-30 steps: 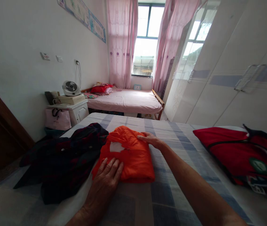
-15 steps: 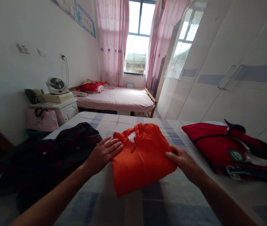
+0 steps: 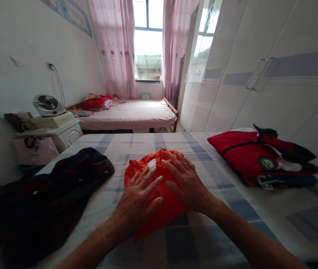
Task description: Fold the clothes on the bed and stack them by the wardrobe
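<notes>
A folded orange jacket [image 3: 161,220] lies on the checked bedsheet [image 3: 175,142] in front of me, its collar end pointing away. My left hand [image 3: 138,200] rests on its left side, palm down with the fingers spread. Across the upper right part of the jacket lies my right hand [image 3: 185,183], also flat and with fingers apart. Both hands cover much of the garment, and a bit of white shows inside its collar. Neither hand grips the cloth.
A dark plaid garment [image 3: 64,186] is spread at the left. On the right sits a stack of folded clothes with a red jacket [image 3: 243,157] on top. Beyond are a pink bed [image 3: 139,114], a fan [image 3: 48,104] on a white cabinet [image 3: 69,132], and a wardrobe [image 3: 231,104].
Both hands have moved from the jacket's edges onto its top, the right one leaving the right edge and opening flat. The view has turned a little to the right.
</notes>
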### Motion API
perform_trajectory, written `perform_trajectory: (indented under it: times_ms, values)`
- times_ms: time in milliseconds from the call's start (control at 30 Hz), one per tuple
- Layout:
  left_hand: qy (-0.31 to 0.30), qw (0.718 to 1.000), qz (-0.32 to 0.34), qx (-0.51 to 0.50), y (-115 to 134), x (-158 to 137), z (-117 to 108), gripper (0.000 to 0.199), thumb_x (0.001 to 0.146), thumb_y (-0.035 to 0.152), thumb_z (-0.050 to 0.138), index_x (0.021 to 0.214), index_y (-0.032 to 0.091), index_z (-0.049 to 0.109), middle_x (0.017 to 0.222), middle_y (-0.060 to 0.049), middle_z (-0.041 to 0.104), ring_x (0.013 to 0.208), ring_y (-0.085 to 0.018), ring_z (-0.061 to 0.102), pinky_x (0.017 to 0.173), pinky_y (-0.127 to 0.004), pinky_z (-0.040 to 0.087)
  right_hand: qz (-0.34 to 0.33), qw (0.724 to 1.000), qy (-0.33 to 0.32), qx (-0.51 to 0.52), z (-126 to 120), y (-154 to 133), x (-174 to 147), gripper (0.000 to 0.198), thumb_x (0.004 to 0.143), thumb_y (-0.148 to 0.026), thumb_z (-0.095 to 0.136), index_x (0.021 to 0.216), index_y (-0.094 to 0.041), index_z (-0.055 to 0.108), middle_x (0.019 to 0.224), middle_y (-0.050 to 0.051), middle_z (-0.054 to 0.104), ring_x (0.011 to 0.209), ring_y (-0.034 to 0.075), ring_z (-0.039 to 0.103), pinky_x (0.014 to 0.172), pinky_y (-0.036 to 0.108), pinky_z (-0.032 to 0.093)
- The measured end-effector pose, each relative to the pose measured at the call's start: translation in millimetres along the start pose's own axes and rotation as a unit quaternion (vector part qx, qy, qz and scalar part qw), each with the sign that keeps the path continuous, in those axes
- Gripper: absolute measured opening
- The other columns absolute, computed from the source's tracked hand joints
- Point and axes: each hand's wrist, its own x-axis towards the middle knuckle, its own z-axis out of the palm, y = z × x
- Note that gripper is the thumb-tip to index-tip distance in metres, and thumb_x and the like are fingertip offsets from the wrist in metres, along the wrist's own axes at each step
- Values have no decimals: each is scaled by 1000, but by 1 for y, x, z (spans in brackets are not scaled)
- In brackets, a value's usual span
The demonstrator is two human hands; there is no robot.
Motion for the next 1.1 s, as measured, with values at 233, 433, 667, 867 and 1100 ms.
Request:
perform_trajectory:
  times_ms: [233,433,667,867,1100]
  values:
    - [-37,999,2,4,-15,7,50,54,90,46,42,141,28,34,152,-5,27,140,-26,20,112,-54,19,148,982,-96,61,63,32,-4,70,90,-52,35,144,-7,28,150,15,25,140,25,19,113,42,17]
    - [3,987,-162,10,-39,5,55,54,93,43,30,141,19,35,149,-9,32,140,-26,22,111,-58,16,216,967,64,121,56,27,-6,55,85,-35,48,134,-10,44,144,14,37,135,24,28,113,39,20]
    - [33,982,-168,-75,-56,2,73,58,91,47,27,139,16,39,150,-9,32,140,-24,22,112,-52,22,391,796,35,462,39,49,14,41,67,-29,68,104,-13,60,114,11,61,111,27,54,101,40,38]
    - [73,974,-167,-135,-64,2,73,61,90,51,27,134,13,46,146,-11,38,138,-24,26,115,-48,20,420,653,-84,625,33,57,35,29,69,-34,70,83,-10,63,83,11,69,78,20,66,78,34,53]
    - [101,961,-183,-180,-65,4,67,60,89,51,29,129,13,50,144,-10,41,136,-23,30,115,-47,21,435,575,-50,691,45,47,31,29,81,-36,59,92,-10,63,84,6,70,76,14,65,84,28,50]
